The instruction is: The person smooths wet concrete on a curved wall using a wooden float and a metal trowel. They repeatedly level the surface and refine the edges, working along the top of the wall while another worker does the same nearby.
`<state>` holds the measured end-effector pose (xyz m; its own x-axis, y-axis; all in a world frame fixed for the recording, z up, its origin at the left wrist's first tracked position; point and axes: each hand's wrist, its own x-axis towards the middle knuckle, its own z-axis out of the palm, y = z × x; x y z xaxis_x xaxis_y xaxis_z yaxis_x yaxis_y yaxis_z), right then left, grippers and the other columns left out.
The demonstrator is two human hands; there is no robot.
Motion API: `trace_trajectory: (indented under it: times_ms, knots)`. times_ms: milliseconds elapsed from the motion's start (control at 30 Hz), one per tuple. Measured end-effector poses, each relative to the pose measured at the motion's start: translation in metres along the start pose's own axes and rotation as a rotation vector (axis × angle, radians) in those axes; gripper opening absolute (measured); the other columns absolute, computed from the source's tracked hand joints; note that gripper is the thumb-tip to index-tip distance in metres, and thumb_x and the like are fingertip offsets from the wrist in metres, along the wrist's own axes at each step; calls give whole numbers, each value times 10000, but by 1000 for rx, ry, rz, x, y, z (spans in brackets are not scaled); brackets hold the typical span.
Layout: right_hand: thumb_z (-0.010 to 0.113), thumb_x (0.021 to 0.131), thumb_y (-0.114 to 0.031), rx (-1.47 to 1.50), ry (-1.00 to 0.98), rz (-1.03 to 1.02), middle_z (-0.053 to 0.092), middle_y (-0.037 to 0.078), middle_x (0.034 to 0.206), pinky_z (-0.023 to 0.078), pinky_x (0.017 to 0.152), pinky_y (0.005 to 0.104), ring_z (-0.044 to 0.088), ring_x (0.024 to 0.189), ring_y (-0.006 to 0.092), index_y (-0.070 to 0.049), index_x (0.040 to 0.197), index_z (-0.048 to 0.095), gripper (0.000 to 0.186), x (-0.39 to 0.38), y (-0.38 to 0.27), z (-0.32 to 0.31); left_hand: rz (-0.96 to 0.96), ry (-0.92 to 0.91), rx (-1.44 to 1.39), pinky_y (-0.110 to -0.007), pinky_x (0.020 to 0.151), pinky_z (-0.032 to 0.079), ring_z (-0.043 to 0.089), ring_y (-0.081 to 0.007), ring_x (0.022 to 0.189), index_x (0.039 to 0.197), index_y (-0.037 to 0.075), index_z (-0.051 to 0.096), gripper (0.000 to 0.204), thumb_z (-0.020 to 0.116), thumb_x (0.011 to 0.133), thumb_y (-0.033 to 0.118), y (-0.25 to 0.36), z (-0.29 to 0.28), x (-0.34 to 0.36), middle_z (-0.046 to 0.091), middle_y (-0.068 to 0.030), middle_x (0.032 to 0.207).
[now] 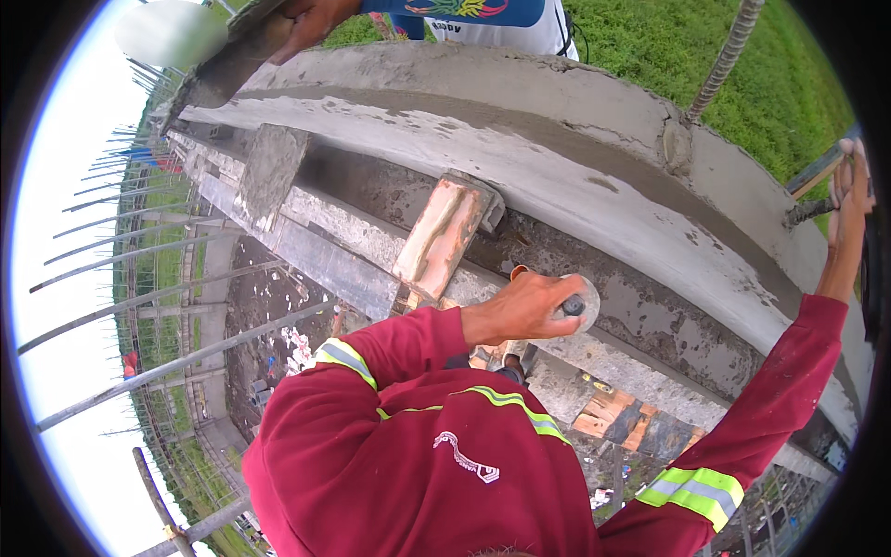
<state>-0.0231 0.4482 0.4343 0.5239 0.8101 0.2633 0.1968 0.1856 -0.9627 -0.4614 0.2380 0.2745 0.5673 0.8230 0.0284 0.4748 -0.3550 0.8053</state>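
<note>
My left hand (520,311) is closed around the dark handle of a mortar-smeared trowel (580,304), pressed against the side of a grey concrete beam (594,186). A wooden float (444,237) leans on the ledge just left of that hand. My right hand (849,200) reaches far out to the right. It lies against the end of a wooden strip (817,167), beside a rebar stub (806,212); its grip is hidden at the picture's rim. Both my sleeves are red with reflective bands.
Another person's hand (311,19) at the top holds a long mortar-covered float (232,65) on the beam's top. A vertical rebar (729,56) rises from the beam. Grass lies beyond. Rows of rebar (139,306) and ground far below are on the left.
</note>
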Motion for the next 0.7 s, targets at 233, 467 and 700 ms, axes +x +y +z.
trace_trajectory:
  times_ms: [233,467,700]
  knots:
    - [612,1040,-355,62,86,-46,558,-96,855,287,577,216,405,653,-7,-78,1210,697,336,15,19,-14,-455,651,43,-265,512,393,453,-51,584,1077,35,578,279,759,910,165,-21,-186,-147,603,1,734]
    - [592,1051,-355,10,-39,14,280,-113,632,206,519,250,239,529,31,-51,1079,695,322,9,6,-23,-552,704,258,-425,551,465,585,-289,548,1072,36,583,293,727,921,241,-205,-248,-182,625,-148,649]
    - [538,1070,-361,-2,18,-30,280,-93,596,230,508,270,242,501,54,-25,1100,667,361,-34,-23,13,-657,706,331,-526,728,508,688,-469,827,1093,66,545,323,719,901,259,-381,-221,-193,703,-261,841]
